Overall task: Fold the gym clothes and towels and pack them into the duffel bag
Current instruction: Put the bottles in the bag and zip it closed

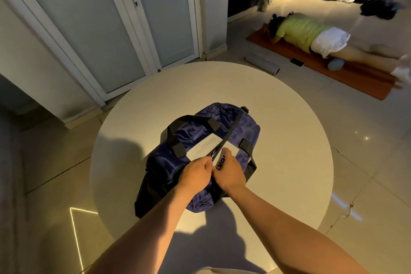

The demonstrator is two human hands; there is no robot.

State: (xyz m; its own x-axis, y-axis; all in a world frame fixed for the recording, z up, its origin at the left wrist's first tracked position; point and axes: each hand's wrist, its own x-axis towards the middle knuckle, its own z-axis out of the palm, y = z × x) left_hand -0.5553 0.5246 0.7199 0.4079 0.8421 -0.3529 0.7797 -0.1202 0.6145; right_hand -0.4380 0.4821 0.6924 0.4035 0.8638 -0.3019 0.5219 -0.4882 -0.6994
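A navy blue duffel bag (200, 138) with black handles lies on a round white table (278, 140). Its black zipper line runs along the top and looks closed over most of its length. A white label (206, 145) with small print shows on the bag's top. My left hand (195, 172) pinches something small at the near end of the zipper. My right hand (230, 170) grips the bag's fabric and a white tag with black letters right beside it. No clothes or towels are visible outside the bag.
A person lies face down on an orange mat (329, 69) on the floor at the right. A grey foam roller (262, 65) and a phone (297, 62) lie near the mat. White doors (133, 29) stand behind the table.
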